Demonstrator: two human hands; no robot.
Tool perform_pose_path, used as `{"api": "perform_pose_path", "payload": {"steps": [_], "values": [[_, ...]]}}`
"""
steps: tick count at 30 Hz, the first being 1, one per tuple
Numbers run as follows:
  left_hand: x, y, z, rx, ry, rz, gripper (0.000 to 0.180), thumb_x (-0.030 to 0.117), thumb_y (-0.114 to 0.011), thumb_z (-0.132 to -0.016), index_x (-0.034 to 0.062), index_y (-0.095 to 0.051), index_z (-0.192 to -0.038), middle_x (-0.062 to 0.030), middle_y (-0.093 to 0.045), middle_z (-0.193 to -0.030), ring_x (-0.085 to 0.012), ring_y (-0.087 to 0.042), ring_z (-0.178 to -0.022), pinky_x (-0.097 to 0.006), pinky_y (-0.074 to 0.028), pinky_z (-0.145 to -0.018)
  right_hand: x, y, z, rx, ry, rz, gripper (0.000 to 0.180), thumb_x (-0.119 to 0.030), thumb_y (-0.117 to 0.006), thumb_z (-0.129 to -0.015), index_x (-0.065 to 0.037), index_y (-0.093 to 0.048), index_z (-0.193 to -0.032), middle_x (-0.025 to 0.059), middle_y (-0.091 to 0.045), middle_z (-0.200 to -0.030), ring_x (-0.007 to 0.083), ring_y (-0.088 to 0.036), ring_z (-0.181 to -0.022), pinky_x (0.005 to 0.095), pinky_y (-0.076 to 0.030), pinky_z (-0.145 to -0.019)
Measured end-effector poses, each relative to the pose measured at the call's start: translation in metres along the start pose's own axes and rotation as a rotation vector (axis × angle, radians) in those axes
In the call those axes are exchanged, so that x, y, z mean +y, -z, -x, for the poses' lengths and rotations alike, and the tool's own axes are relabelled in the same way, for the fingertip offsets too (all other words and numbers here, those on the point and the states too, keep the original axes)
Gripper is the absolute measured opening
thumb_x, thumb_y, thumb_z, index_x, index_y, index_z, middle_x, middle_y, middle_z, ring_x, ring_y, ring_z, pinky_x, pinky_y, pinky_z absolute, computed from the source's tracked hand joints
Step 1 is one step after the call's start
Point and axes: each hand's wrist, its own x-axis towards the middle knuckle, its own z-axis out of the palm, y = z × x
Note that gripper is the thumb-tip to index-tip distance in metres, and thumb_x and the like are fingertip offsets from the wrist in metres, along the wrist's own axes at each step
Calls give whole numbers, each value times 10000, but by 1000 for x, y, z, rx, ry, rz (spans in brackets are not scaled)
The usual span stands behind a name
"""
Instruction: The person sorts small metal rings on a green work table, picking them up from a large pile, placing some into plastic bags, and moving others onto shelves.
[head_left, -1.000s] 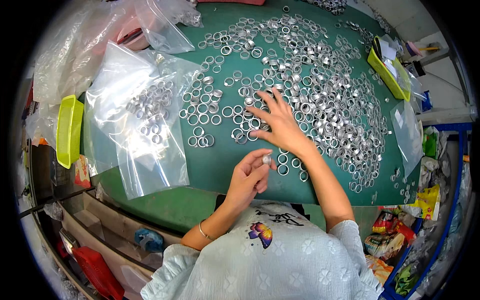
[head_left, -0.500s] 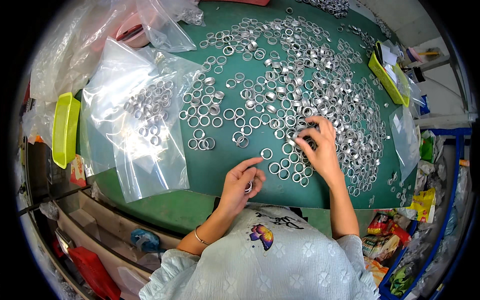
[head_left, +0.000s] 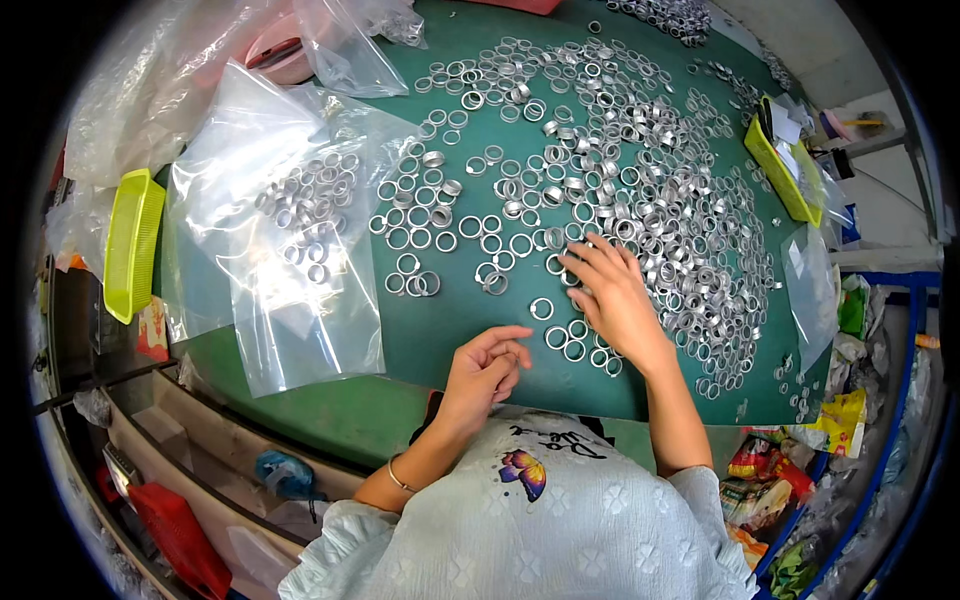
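Note:
Many silver metal rings [head_left: 655,222] lie heaped and scattered over the green tabletop [head_left: 430,330]. My right hand [head_left: 612,298] lies palm down over the near left part of the heap, its fingers stretched and a little apart among the rings. It hides those beneath it. Left of it, close to the table's front edge, my left hand [head_left: 484,375] has its index finger extended and the others curled. A ring showed in this curl a moment ago; now the fingers cover it. A single ring [head_left: 541,309] lies between the hands, with several more beside my right hand.
Clear plastic bags [head_left: 300,345] lie at the left with a pile of rings [head_left: 312,195] on them. Yellow-green baskets stand at the left [head_left: 133,245] and right [head_left: 780,165]. A pink basin [head_left: 283,58] sits at the far left. Shelves with packets [head_left: 845,415] are at the right.
My right hand has moved left and its fingers have straightened from a curl. The ring visible in my left hand is now hidden. The view has shifted slightly.

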Motion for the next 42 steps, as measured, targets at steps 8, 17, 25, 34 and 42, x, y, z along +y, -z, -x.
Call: {"api": "perform_pose_path", "payload": {"steps": [8,17,25,34,42], "values": [[2,-5,2,-50,19,-80,329,-72,-417,-819,2,-534,-1117,-41,-542,-748,-29,-320,-461,-170,-214,-380,-1,7,1,207,-190,-95,179,-49,-662,-711,-38,-628,-886,78,-572,-981,270,-506,-959,373,-370,-849],[1,-5,3,-47,11,-126,343,-78,-403,-806,0,-537,-1111,-27,-531,-738,-25,-316,-459,-168,-215,-386,-18,-24,-2,133,-128,101,221,-87,-712,-657,-15,-622,-846,96,-521,-1052,277,-449,-1036,433,-307,-884],[-2,-5,-1,-20,5,-139,324,-70,-409,-822,1,-537,-1111,-33,-543,-787,-22,-308,-468,-168,-212,-390,-6,-7,19,263,-202,-129,140,-26,-655,-695,-48,-623,-829,71,-554,-1017,263,-501,-1012,368,-337,-871],[-2,-9,-2,-50,17,-171,257,-15,-446,-866,1,-537,-1106,-26,-545,-818,-21,-318,-479,-165,-220,-395,-22,-21,-3,215,-170,35,332,-137,-738,-637,-52,-619,-935,51,-535,-983,249,-453,-973,400,-301,-842],[1,-12,0,33,-7,-130,242,46,-483,-890,2,-540,-1121,-15,-539,-797,-25,-330,-484,-166,-236,-401,-27,-13,11,171,-221,-393,332,-101,-736,-648,-48,-609,-951,67,-583,-934,249,-520,-936,375,-343,-861]]}}
